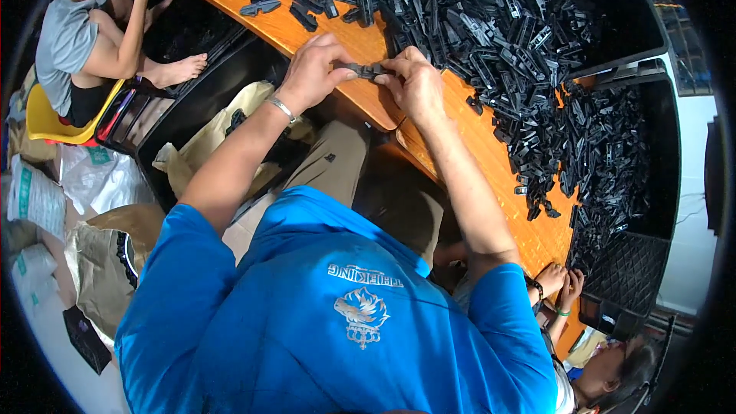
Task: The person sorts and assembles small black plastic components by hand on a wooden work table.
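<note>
Between both hands, over the near edge of the wooden table (355, 103), is a small black plastic part (366, 71). My left hand (316, 69) pinches its left end between thumb and fingers. At the right end, my right hand (415, 84) grips the same part with thumb and forefinger. The fingers cover both ends, so whether it is one piece or two joined pieces I cannot tell. Just beyond my hands lies a large heap of long black plastic parts (475, 23), with a few loose parts (304, 17) at its left border.
Smaller black parts (606, 153) pile up at the right, beside black crates (625, 272). A co-worker (84, 46) sits at far left on a yellow stool (65, 119). Another person's hands (563, 284) work at lower right. Sacks (107, 261) stand on the floor at left.
</note>
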A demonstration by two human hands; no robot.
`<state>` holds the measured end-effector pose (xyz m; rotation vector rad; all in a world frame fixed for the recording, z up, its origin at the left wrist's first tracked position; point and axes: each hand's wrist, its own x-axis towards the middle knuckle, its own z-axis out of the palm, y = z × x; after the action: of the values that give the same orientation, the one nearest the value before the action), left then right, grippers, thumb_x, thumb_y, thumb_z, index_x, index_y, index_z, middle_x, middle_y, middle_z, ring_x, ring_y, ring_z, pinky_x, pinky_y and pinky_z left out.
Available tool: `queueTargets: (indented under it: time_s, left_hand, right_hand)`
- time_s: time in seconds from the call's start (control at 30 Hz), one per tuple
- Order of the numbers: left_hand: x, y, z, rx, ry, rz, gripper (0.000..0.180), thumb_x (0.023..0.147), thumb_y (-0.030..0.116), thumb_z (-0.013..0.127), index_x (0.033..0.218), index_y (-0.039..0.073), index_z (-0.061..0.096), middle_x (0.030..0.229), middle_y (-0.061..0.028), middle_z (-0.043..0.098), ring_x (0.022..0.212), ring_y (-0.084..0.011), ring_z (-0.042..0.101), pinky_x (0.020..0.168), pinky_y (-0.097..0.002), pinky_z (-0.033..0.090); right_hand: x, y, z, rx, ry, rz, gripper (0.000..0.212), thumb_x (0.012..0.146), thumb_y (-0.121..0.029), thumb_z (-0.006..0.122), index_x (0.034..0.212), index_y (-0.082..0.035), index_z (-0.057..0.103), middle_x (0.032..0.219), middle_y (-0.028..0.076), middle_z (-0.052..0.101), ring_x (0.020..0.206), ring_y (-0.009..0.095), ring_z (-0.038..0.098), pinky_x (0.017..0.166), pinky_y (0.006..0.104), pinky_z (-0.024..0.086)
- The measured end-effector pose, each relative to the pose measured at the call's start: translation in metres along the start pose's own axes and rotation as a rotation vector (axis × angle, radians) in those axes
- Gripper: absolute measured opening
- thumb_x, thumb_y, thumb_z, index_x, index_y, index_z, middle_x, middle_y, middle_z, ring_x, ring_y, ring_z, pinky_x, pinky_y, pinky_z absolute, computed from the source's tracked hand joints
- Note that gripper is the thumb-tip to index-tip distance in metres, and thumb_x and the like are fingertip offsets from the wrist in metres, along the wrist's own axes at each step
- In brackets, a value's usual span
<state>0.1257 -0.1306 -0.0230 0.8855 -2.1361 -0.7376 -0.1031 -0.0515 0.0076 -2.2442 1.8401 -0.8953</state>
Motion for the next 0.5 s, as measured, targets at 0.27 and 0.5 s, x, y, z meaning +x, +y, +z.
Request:
queueTargets:
  time_s: [0.27,0.5]
  left_hand:
    - [0.009,-0.007,-0.002,0.011,-0.003,0.082,0.018,0.082,0.009,0.086,0.096,0.005,0.076,0.095,-0.0116,0.066,0.100,-0.0344,0.065,0.088,-0.0435,0.052]
    - [-0.015,-0.052,-0.112,-0.271,-0.360,-0.188,0.033,0.084,0.004,0.086,0.116,0.002,0.078,0.088,-0.0030,0.067,0.085,-0.0121,0.062,0.078,-0.0301,0.053]
  right_hand:
    - [0.017,-0.011,0.020,0.011,0.006,-0.087,0.021,0.084,-0.016,0.084,0.103,-0.009,0.079,0.094,0.013,0.068,0.087,0.039,0.071,0.074,0.0492,0.057]
    - [-0.073,0.017,-0.059,-0.217,0.280,0.082,0.015,0.089,-0.019,0.081,0.101,-0.011,0.079,0.099,0.013,0.070,0.093,0.035,0.072,0.078,0.0467,0.060]
